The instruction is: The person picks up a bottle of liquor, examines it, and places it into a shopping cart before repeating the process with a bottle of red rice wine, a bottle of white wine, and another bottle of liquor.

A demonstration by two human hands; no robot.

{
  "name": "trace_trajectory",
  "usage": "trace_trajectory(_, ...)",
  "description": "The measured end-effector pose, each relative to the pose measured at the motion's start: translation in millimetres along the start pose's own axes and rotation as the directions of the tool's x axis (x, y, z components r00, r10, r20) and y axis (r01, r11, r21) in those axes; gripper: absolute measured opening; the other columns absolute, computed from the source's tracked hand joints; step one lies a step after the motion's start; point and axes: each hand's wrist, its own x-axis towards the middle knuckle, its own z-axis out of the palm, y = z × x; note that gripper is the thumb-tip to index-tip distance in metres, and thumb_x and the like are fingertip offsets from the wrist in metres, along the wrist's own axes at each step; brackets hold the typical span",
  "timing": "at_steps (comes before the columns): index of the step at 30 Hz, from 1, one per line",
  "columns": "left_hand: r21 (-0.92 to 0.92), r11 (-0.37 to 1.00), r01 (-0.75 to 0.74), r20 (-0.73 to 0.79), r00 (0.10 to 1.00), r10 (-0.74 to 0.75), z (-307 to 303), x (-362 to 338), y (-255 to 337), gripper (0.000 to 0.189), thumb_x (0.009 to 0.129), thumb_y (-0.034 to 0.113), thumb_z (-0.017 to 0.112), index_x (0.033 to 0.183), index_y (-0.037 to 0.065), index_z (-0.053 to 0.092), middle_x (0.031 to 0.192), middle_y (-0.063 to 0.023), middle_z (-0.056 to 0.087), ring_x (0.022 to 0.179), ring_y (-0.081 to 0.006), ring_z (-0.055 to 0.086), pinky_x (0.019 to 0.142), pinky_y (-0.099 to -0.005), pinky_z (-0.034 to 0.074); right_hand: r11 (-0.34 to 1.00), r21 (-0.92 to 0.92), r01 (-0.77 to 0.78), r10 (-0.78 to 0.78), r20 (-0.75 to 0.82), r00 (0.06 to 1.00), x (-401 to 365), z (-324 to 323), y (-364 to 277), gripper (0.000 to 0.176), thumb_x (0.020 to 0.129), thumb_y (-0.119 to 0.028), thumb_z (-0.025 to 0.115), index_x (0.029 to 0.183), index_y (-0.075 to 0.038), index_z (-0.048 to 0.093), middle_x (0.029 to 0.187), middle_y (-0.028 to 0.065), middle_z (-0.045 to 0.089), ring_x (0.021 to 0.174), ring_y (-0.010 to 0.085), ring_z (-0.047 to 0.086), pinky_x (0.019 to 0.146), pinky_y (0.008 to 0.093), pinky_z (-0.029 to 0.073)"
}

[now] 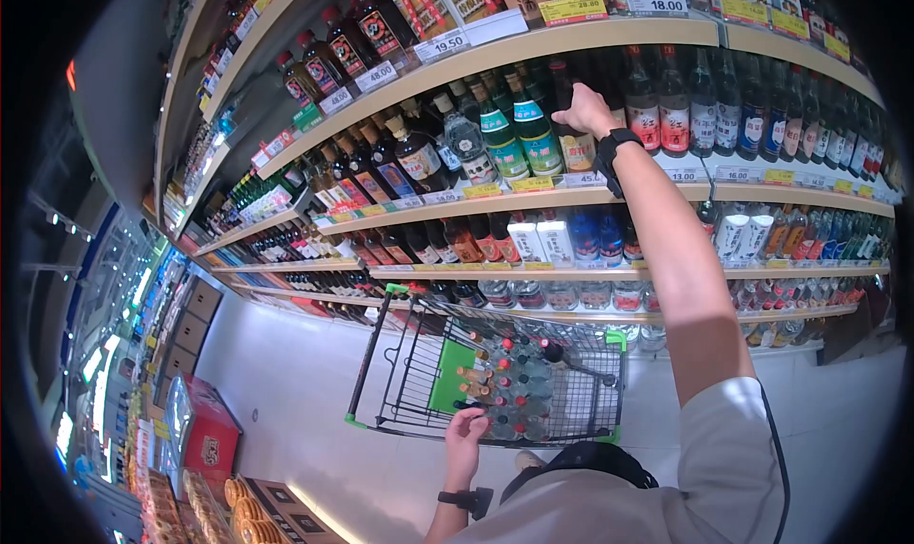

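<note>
My right hand (pixel 587 112) reaches up to a liquor shelf, its fingers closed around the upper part of a dark bottle (pixel 575 148) with a yellowish label. Just left of that bottle stand green bottles (pixel 532 133) with teal and yellow labels. Low in the view, my left hand (pixel 466 428) is at the near side of a shopping cart (pixel 400 413), fingers loosely bent and apart, with no held thing visible. Inside the cart, several clear bottles (pixel 533 388) with red caps stand close together beside others with orange-brown tops (pixel 473 389).
Long shelves (pixel 533 199) of bottles and price tags curve across the view, with clear bottles with red labels (pixel 674 116) right of my right hand. A red chest (pixel 211 439) stands on the pale floor (pixel 286 377) at the left, near packaged goods (pixel 249 515).
</note>
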Motion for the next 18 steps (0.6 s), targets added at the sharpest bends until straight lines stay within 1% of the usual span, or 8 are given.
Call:
trace_trajectory(3, 0.013, 1.000, -0.026, 0.002, 1.000, 0.026, 1, -3, -3, 0.018, 0.091, 0.006, 0.067, 0.108, 0.003, 0.062, 0.095, -0.0032, 0.068, 0.091, -0.0119, 0.065, 0.082, -0.0258, 0.051, 1.000, 0.008, 0.029, -0.029, -0.005, 1.000, -2, 0, 3, 0.067, 0.078, -0.029, 0.082, 0.131, -0.002, 0.052, 0.131, 0.0232, 0.058, 0.124, 0.0390, 0.055, 0.102, 0.0450, 0.047)
trace_trajectory(5, -0.001, 1.000, -0.026, -0.010, 1.000, 0.026, 1, -5, -1, 0.018, 0.091, 0.006, 0.067, 0.108, 0.003, 0.063, 0.096, -0.0036, 0.068, 0.091, -0.0121, 0.065, 0.082, -0.0262, 0.051, 0.998, 0.036, 0.048, -0.047, -0.016, 0.999, -7, -1, 4, 0.067, 0.077, -0.029, 0.082, 0.131, -0.002, 0.051, 0.131, 0.0231, 0.059, 0.124, 0.0389, 0.055, 0.102, 0.0446, 0.047)
trace_trajectory(8, -0.016, 1.000, -0.027, -0.017, 1.000, 0.027, -2, -7, -2, 0.017, 0.091, 0.006, 0.067, 0.107, 0.003, 0.063, 0.098, -0.0043, 0.068, 0.092, -0.0127, 0.066, 0.082, -0.0269, 0.052, 0.998, 0.041, 0.043, -0.040, -0.081, 0.996, -13, 1, 4, 0.067, 0.078, -0.030, 0.082, 0.131, -0.003, 0.051, 0.129, 0.0226, 0.060, 0.122, 0.0392, 0.056, 0.102, 0.0445, 0.047)
trace_trajectory(14, -0.023, 0.999, -0.029, -0.031, 0.999, 0.028, -2, -9, -3, 0.016, 0.091, 0.005, 0.067, 0.106, 0.003, 0.063, 0.097, -0.0035, 0.067, 0.090, -0.0116, 0.065, 0.081, -0.0260, 0.052, 0.999, 0.014, 0.047, -0.046, -0.100, 0.994, -14, 1, 10, 0.061, 0.081, -0.031, 0.078, 0.130, -0.003, 0.051, 0.125, 0.0242, 0.062, 0.119, 0.0401, 0.058, 0.101, 0.0461, 0.047)
trace_trajectory(15, -0.018, 0.999, -0.034, -0.027, 0.999, 0.033, 1, -9, 0, 0.015, 0.091, 0.005, 0.067, 0.106, 0.003, 0.063, 0.096, -0.0031, 0.067, 0.089, -0.0109, 0.064, 0.080, -0.0255, 0.051, 0.999, 0.020, 0.044, -0.042, -0.097, 0.994, -15, 0, 11, 0.058, 0.082, -0.030, 0.077, 0.126, -0.002, 0.052, 0.123, 0.0247, 0.062, 0.117, 0.0406, 0.059, 0.098, 0.0476, 0.048)
trace_trajectory(18, -0.005, 0.997, -0.073, -0.012, 0.997, 0.073, 4, -6, 4, 0.015, 0.091, 0.004, 0.067, 0.105, 0.003, 0.063, 0.093, -0.0016, 0.067, 0.086, -0.0089, 0.063, 0.078, -0.0239, 0.050, 0.996, 0.059, 0.070, -0.063, -0.112, 0.992, -25, -5, 16, 0.054, 0.082, -0.030, 0.076, 0.121, 0.000, 0.053, 0.120, 0.0242, 0.064, 0.114, 0.0411, 0.060, 0.096, 0.0485, 0.049)
